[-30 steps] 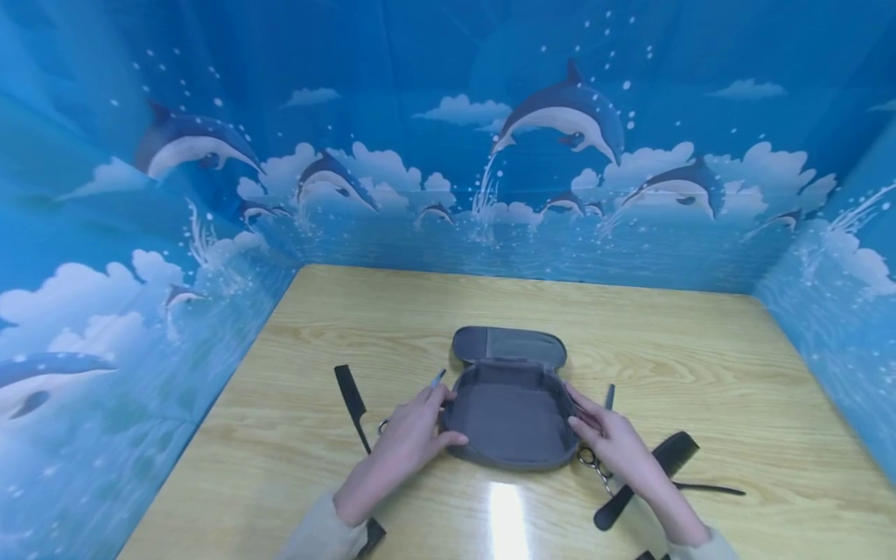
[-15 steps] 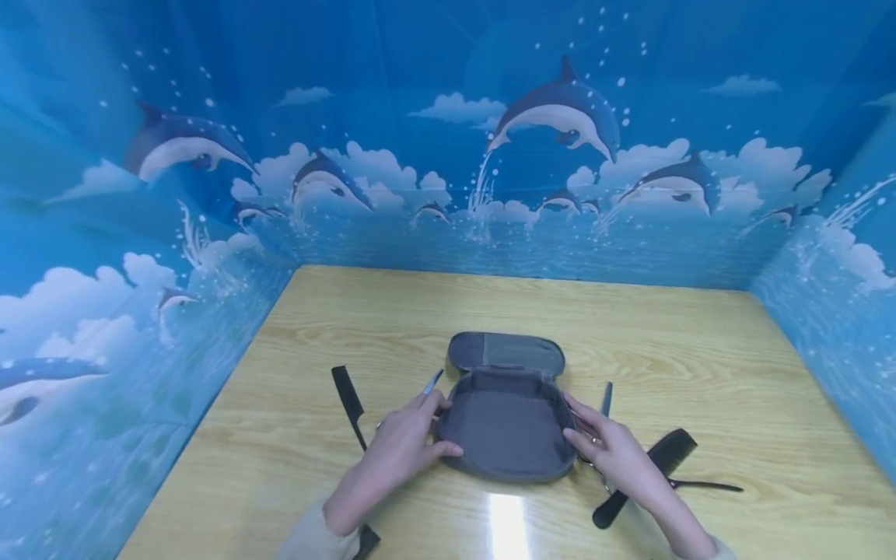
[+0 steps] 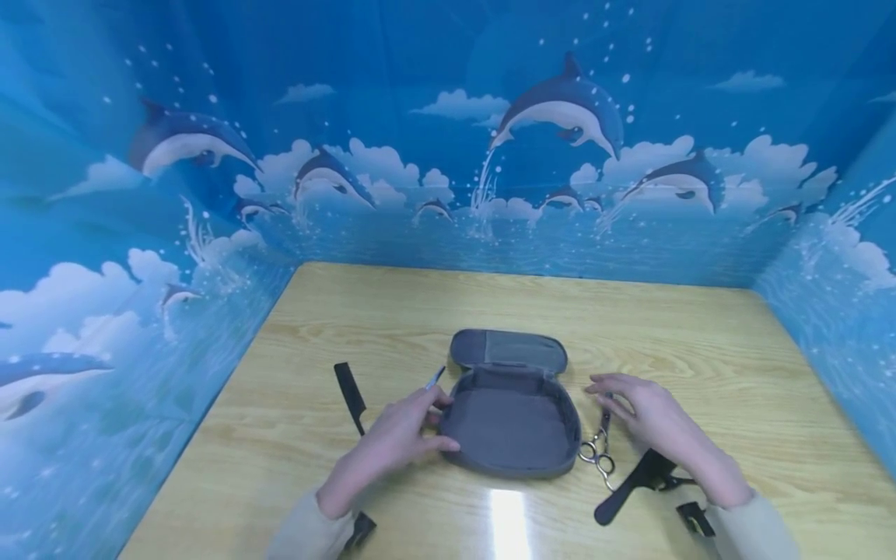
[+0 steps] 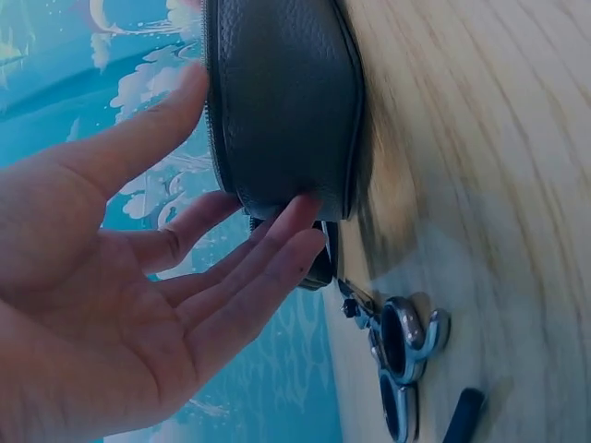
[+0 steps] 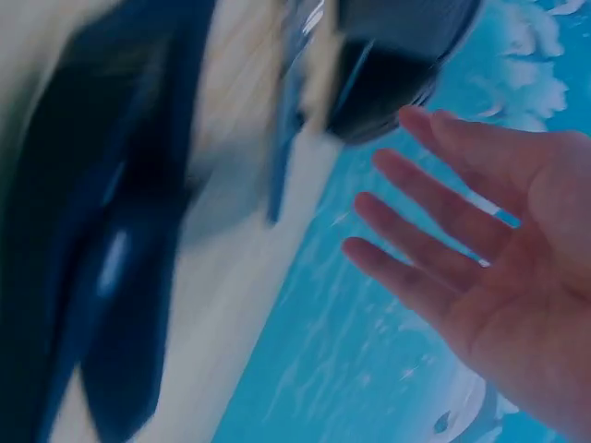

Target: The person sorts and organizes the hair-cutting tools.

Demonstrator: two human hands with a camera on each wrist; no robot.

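Note:
A dark grey zip case (image 3: 511,428) lies open on the table, its lid (image 3: 509,350) folded back at the far side. My left hand (image 3: 392,435) is at its left wall. In the left wrist view the left fingers (image 4: 277,249) are spread and loose, tips against the case's outer wall, thumb near the zipped rim. My right hand (image 3: 651,416) is off the case, over a pair of scissors (image 3: 598,451), fingers relaxed and holding nothing. Another pair of scissors (image 4: 402,351) lies beside the left hand, mostly hidden by it in the head view.
A black tail comb (image 3: 350,397) lies left of the left hand. Beneath the right wrist a black handled comb (image 3: 626,486) crosses another thin black tool (image 3: 679,482), partly covered by the arm. Dolphin-print sheets (image 3: 448,194) wall the table (image 3: 392,311) at the back and both sides.
My right hand has let go of the case and moved right, uncovering the scissors. The left hand stays at the case. The case was drawn slightly nearer, then stayed about there.

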